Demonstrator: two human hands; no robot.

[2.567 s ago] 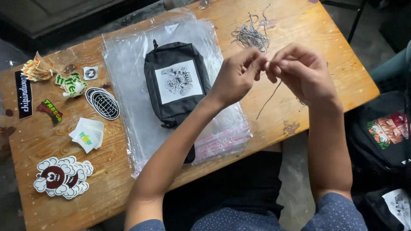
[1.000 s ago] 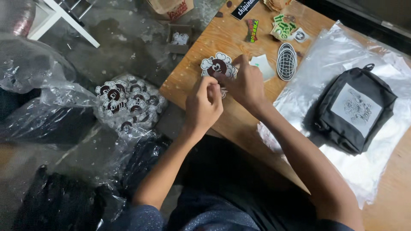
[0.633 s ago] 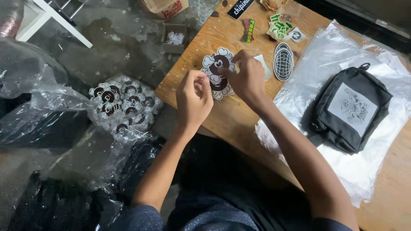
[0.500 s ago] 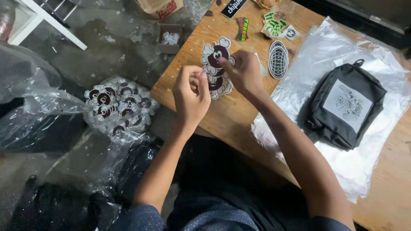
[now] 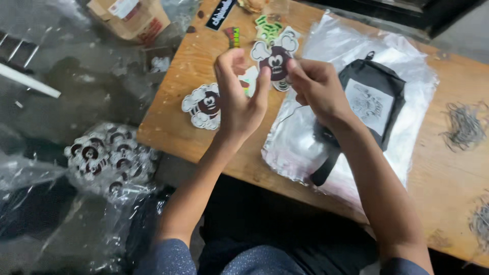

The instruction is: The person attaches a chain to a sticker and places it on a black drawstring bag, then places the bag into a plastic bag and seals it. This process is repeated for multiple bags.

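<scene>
At lower left a clear bag of stickers (image 5: 104, 158) lies on the floor. At upper centre the left hand (image 5: 239, 97) and right hand (image 5: 316, 86) both pinch a cloud-shaped sticker (image 5: 275, 56) above the wooden table (image 5: 448, 173). A black pouch (image 5: 369, 104) lies right.

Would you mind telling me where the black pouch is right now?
In the head view the black pouch lies on the clear plastic bag on the wooden table, just right of the right hand.
</scene>
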